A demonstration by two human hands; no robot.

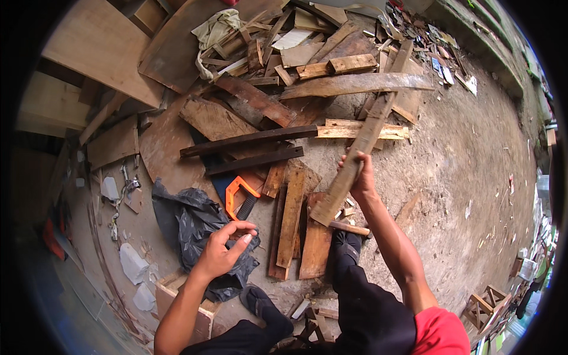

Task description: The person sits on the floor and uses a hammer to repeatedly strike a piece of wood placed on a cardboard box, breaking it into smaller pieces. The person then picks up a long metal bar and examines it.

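Observation:
A long wooden plank (367,133) is gripped near its lower part by my right hand (362,176), fingers wrapped round its edge. It slants from beside my foot up across the wood pile. My left hand (223,253) is open, fingers partly bent and apart, holding nothing. Beneath and beside it lies a crumpled black plastic bag (186,213). Just beyond that hand is a saw's orange handle (232,195) with a black grip. Several short boards (291,216) lie side by side between my hands. A wooden tool handle (350,228) rests by my shoe.
A heap of scrap boards (260,100) spreads ahead over the dirt floor (461,177), with a pale cloth (218,31) on its far left. Large plywood sheets (97,41) lean at the left. A wooden box (204,319) stands near my left forearm. Broken debris (438,53) lies far right.

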